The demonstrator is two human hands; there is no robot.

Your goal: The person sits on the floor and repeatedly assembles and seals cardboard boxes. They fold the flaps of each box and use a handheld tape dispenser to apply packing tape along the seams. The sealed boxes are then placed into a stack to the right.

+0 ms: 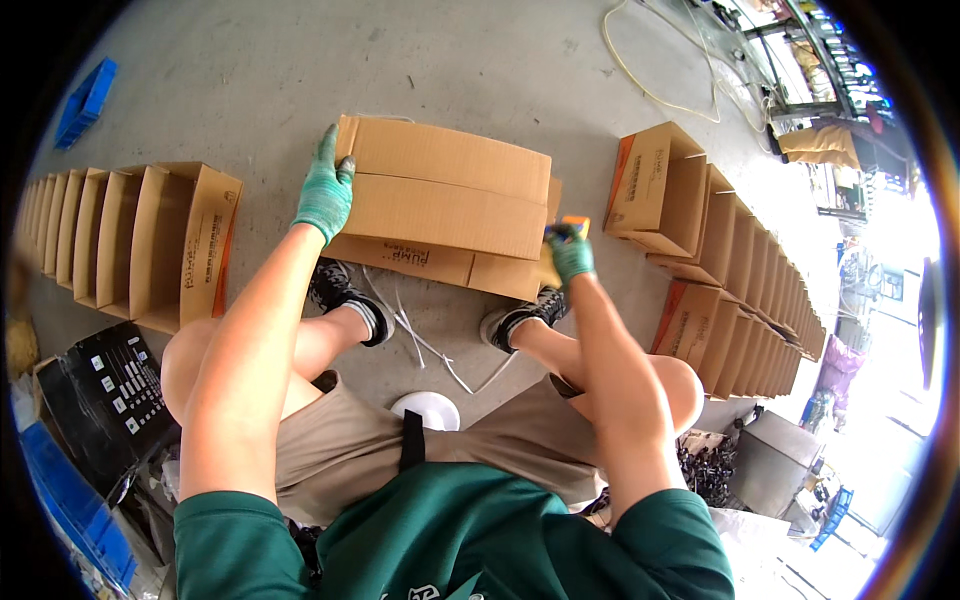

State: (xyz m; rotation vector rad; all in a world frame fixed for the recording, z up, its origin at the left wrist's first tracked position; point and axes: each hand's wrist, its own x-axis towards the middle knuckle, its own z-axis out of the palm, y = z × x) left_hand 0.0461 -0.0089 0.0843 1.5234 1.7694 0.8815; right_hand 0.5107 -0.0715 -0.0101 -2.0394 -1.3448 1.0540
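A closed brown cardboard box (pixel 450 165) lies in front of me on the floor, between and just beyond my feet. My left hand (pixel 328 195), in a green glove, grips its left end, fingers along the edge and thumb on the top. At the box's right end, my gloved right hand (pixel 571 255) is closed around a small orange and dark blue tool (pixel 575 222) that looks like a tape dispenser. Motion blurs this tool, and the fingers partly cover it. Brown flaps show below the top face on the near side.
Rows of open cardboard boxes stand at the left (pixel 150 240) and right (pixel 665 190). White straps (pixel 430 345) lie between my shoes. A white round stool (pixel 428 408) shows between my legs. Blue crate (pixel 86 103) at far left; pale hose (pixel 650 95) at far right.
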